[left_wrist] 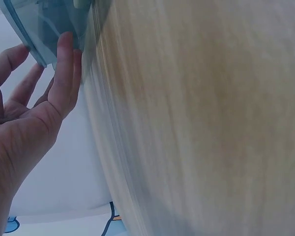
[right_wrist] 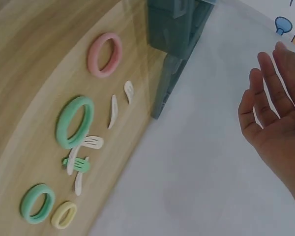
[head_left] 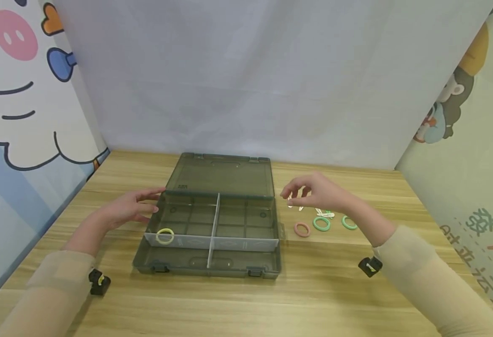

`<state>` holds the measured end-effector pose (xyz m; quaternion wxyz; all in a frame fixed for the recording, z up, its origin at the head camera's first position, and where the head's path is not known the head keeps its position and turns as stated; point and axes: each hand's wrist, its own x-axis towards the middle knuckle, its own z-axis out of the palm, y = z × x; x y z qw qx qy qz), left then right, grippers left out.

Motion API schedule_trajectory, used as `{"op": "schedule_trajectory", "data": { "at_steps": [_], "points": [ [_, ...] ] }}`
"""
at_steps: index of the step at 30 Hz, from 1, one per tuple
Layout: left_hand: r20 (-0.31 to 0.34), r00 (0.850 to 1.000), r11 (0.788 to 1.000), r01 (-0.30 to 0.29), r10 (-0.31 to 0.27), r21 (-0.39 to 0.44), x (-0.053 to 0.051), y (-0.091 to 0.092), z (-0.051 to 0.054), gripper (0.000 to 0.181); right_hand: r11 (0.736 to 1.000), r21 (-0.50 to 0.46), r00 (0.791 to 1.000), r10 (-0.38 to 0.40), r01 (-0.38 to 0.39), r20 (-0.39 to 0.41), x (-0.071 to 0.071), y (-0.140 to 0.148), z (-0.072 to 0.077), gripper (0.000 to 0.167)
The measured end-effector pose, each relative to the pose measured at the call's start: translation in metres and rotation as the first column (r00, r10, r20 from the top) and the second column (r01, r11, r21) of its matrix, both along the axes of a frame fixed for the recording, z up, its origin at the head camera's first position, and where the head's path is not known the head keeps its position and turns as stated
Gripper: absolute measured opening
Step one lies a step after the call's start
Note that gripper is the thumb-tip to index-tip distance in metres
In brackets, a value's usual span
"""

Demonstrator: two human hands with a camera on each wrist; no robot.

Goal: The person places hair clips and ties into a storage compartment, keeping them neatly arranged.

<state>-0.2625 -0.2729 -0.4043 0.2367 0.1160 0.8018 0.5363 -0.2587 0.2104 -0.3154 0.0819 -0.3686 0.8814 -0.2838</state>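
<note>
Hanging above the table (head_left: 229, 304) to the right of the open-lidded box (head_left: 206, 273), the right hand (head_left: 320, 191) is empty, its fingers loosely bent toward the box, thumb apart. The pink ring (right_wrist: 93, 58) lies flat on the table, below those fingertips in the head view, between the box and the green rings (right_wrist: 62, 127); this hand is nearer. Across the box's long, side-to-side axis, the left hand (head_left: 125, 209) touches its left end with spread fingers, apparently without gripping.

Toward the right edge of the wood-grained table (head_left: 318, 295): a pink ring (right_wrist: 92, 56), a green ring (right_wrist: 62, 125); the box (head_left: 189, 213), smoky green.
</note>
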Motion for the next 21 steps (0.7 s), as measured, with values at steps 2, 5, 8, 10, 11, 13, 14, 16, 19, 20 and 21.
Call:
{"op": "schedule_trajectory", "data": {
  "at_steps": [2, 5, 8, 10, 11, 13, 14, 16, 19, 20, 21],
  "points": [
    [0.008, 1.000, 1.000, -0.003, 0.003, -0.001, 0.000, 0.000, 0.000, 0.066, 1.000, -0.013, 1.000, -0.020, 0.019, -0.006, 0.000, 0.006, -0.007, 0.015],
    [0.017, 1.000, 1.000, -0.004, 0.004, -0.003, 0.000, -0.001, 0.001, 0.066, 0.999, -0.028, 0.999, -0.047, 0.047, -0.012, 0.000, 0.015, -0.019, 0.017],
    [0.026, 1.000, 1.000, -0.011, 0.011, -0.001, 0.001, -0.001, 0.001, 0.066, 0.997, -0.044, 0.997, -0.072, 0.071, -0.017, -0.002, 0.023, -0.031, 0.019],
    [0.028, 1.000, 1.000, -0.010, 0.010, 0.004, 0.001, -0.002, 0.001, 0.067, 0.995, -0.051, 0.996, -0.085, 0.085, -0.014, -0.004, 0.027, -0.040, 0.020],
    [0.028, 1.000, 1.000, -0.010, 0.010, 0.007, 0.001, -0.002, 0.001, 0.067, 0.994, -0.053, 0.995, -0.094, 0.093, -0.012, -0.004, 0.029, -0.043, 0.020],
    [0.028, 1.000, 1.000, -0.010, 0.010, 0.013, 0.001, -0.002, 0.000, 0.067, 0.992, -0.059, 0.994, -0.110, 0.110, 0.006, -0.006, 0.032, -0.051, 0.021],
    [0.026, 1.000, 1.000, -0.010, 0.010, 0.013, 0.001, -0.002, 0.000, 0.067, 0.991, -0.060, 0.993, -0.119, 0.119, 0.013, -0.007, 0.034, -0.055, 0.021],
    [0.025, 1.000, 1.000, -0.009, 0.009, 0.015, 0.001, -0.002, 0.000, 0.067, 0.990, -0.053, 0.991, -0.131, 0.132, 0.022, -0.009, 0.038, -0.062, 0.021],
    [0.024, 1.000, 1.000, -0.013, 0.012, 0.012, 0.001, -0.002, -0.001, 0.067, 0.987, -0.031, 0.987, -0.155, 0.156, 0.031, -0.011, 0.043, -0.072, 0.019],
    [0.024, 1.000, 1.000, -0.013, 0.013, 0.011, 0.001, -0.002, -0.001, 0.067, 0.987, -0.023, 0.987, -0.157, 0.158, 0.031, -0.011, 0.044, -0.074, 0.019],
    [0.024, 1.000, 1.000, -0.014, 0.014, 0.010, 0.001, -0.002, -0.001, 0.067, 0.988, -0.017, 0.987, -0.155, 0.156, 0.030, -0.012, 0.046, -0.077, 0.019]
  ]
}}
